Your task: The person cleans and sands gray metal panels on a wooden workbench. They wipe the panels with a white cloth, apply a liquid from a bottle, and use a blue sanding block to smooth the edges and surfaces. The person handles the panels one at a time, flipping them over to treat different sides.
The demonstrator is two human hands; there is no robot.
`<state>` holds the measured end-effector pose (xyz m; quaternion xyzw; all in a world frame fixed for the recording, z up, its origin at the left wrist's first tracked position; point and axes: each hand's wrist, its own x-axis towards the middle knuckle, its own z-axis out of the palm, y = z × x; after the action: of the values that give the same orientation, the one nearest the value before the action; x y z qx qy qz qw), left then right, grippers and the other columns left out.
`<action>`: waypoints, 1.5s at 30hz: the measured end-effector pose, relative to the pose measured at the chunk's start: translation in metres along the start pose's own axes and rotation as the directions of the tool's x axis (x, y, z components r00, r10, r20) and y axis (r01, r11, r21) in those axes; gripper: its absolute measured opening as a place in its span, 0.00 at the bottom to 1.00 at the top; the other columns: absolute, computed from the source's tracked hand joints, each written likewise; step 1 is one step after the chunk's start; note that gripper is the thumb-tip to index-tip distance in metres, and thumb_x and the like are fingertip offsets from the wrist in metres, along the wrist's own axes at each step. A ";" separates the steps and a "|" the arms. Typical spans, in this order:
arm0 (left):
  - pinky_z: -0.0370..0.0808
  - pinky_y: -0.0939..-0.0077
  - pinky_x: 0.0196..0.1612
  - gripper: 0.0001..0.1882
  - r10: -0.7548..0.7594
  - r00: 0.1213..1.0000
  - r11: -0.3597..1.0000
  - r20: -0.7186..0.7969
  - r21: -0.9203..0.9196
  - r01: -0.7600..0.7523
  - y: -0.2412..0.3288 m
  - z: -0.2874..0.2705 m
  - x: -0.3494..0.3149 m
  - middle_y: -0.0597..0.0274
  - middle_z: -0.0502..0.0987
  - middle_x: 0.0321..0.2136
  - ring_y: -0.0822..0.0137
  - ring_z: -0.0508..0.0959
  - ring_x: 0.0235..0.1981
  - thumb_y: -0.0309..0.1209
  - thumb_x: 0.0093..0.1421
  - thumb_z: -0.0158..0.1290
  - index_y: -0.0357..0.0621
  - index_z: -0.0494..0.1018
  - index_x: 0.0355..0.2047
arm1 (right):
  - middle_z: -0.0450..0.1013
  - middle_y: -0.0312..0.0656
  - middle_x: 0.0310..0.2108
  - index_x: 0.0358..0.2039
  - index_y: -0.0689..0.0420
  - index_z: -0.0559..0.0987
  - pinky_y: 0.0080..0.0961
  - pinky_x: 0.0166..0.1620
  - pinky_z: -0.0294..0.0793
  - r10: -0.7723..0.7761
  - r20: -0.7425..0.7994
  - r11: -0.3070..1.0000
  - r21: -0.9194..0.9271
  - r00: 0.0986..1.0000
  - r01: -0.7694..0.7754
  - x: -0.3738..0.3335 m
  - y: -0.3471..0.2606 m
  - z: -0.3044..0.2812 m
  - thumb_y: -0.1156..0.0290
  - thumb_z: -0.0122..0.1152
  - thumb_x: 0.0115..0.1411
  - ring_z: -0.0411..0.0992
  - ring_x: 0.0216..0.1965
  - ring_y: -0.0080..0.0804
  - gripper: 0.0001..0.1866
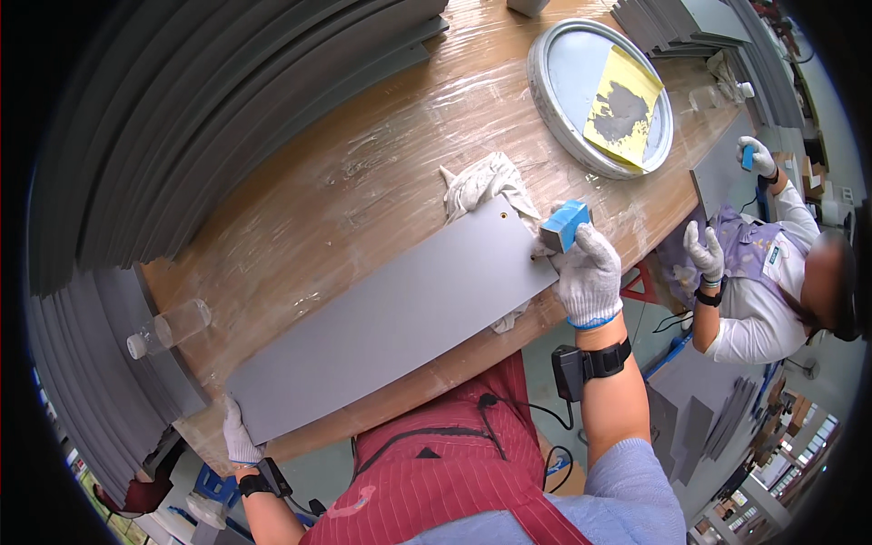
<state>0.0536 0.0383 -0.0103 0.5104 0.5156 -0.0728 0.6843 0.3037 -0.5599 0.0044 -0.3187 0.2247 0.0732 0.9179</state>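
Observation:
A long flat grey panel point(391, 313) lies slantwise across the near side of the table, with a small hole near its far right corner. My left hand point(239, 438), in a white knit glove, grips the panel's left end at the edge. My right hand point(590, 282), gloved the same way, holds a blue and grey sanding block point(565, 225) at the panel's right end. The block looks tilted; whether it touches the panel I cannot tell. A crumpled white cloth point(486, 186) is partly under the panel's far right corner.
Plastic film covers the wooden table point(363, 163). Grey panels point(227, 109) are stacked at left. A round lid point(543, 86) bears a yellow sheet point(649, 86) with grey paste. A clear bottle point(177, 325) lies at left. At right, a co-worker point(754, 272) holds a blue block.

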 end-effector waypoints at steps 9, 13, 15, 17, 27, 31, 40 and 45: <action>0.77 0.65 0.56 0.33 0.000 0.995 0.977 -0.099 0.213 0.021 0.019 0.069 0.016 0.56 0.76 0.57 0.62 0.78 0.54 0.52 0.74 0.46 0.37 0.66 0.67 | 0.77 0.46 0.49 0.58 0.57 0.73 0.46 0.54 0.74 0.020 0.097 0.995 0.100 0.995 -0.029 0.016 -0.026 -0.013 0.63 0.60 0.64 0.75 0.48 0.43 0.24; 0.77 0.69 0.54 0.37 0.158 0.953 0.846 -0.258 0.533 0.004 0.028 0.070 0.029 0.55 0.78 0.56 0.63 0.78 0.52 0.55 0.74 0.45 0.32 0.67 0.66 | 0.77 0.45 0.51 0.58 0.57 0.74 0.46 0.56 0.73 0.033 0.071 0.999 0.017 0.997 -0.035 0.025 -0.027 -0.027 0.65 0.60 0.64 0.74 0.51 0.43 0.23; 0.77 0.70 0.53 0.38 0.165 0.951 0.848 -0.262 0.529 -0.002 0.027 0.065 0.030 0.54 0.78 0.55 0.64 0.79 0.51 0.56 0.73 0.44 0.31 0.67 0.66 | 0.77 0.42 0.46 0.57 0.59 0.75 0.35 0.51 0.75 -0.055 0.037 0.983 -0.174 0.998 0.061 0.033 -0.038 -0.017 0.67 0.62 0.64 0.76 0.47 0.34 0.22; 0.78 0.69 0.52 0.38 0.146 0.959 0.846 -0.244 0.533 0.007 0.033 0.077 0.024 0.54 0.79 0.53 0.63 0.79 0.49 0.57 0.73 0.45 0.31 0.68 0.65 | 0.78 0.41 0.44 0.57 0.60 0.75 0.28 0.46 0.76 -0.232 -0.007 0.828 -0.527 0.973 0.194 0.049 -0.048 -0.011 0.68 0.63 0.64 0.76 0.42 0.28 0.21; 0.83 0.65 0.45 0.40 0.047 0.973 0.921 -0.227 0.388 0.046 0.035 0.074 0.024 0.56 0.80 0.49 0.62 0.83 0.44 0.63 0.69 0.48 0.38 0.69 0.63 | 0.81 0.44 0.44 0.54 0.64 0.77 0.26 0.49 0.79 -0.126 0.072 0.486 -0.865 0.989 0.125 0.093 -0.044 0.009 0.67 0.69 0.60 0.79 0.45 0.29 0.24; 0.81 0.68 0.47 0.40 0.034 0.972 0.915 -0.232 0.399 0.063 0.039 0.084 0.018 0.54 0.79 0.52 0.61 0.82 0.47 0.61 0.71 0.46 0.34 0.68 0.64 | 0.81 0.47 0.45 0.53 0.63 0.79 0.29 0.51 0.78 -0.157 0.158 0.359 -0.911 0.975 0.206 0.105 -0.039 0.003 0.63 0.70 0.58 0.79 0.44 0.33 0.25; 0.83 0.66 0.45 0.40 -0.008 0.967 0.905 -0.254 0.410 0.116 0.044 0.084 0.018 0.55 0.80 0.50 0.61 0.83 0.45 0.62 0.69 0.48 0.35 0.70 0.62 | 0.81 0.47 0.41 0.50 0.62 0.80 0.31 0.48 0.78 -0.100 0.212 0.244 -0.942 0.972 0.231 0.096 -0.049 0.001 0.59 0.71 0.56 0.79 0.40 0.35 0.26; 0.83 0.65 0.44 0.39 -0.026 0.972 0.906 -0.234 0.406 0.122 0.046 0.081 0.016 0.55 0.81 0.49 0.59 0.83 0.43 0.62 0.69 0.48 0.36 0.71 0.61 | 0.81 0.43 0.40 0.50 0.62 0.80 0.27 0.46 0.78 -0.026 0.127 0.359 -0.925 0.992 0.128 0.039 -0.072 0.001 0.65 0.71 0.57 0.77 0.39 0.26 0.23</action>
<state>0.1408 0.0038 0.0009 0.6296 0.5807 -0.1496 0.4941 0.3586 -0.6162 0.0275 -0.7874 0.0872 0.1587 0.5892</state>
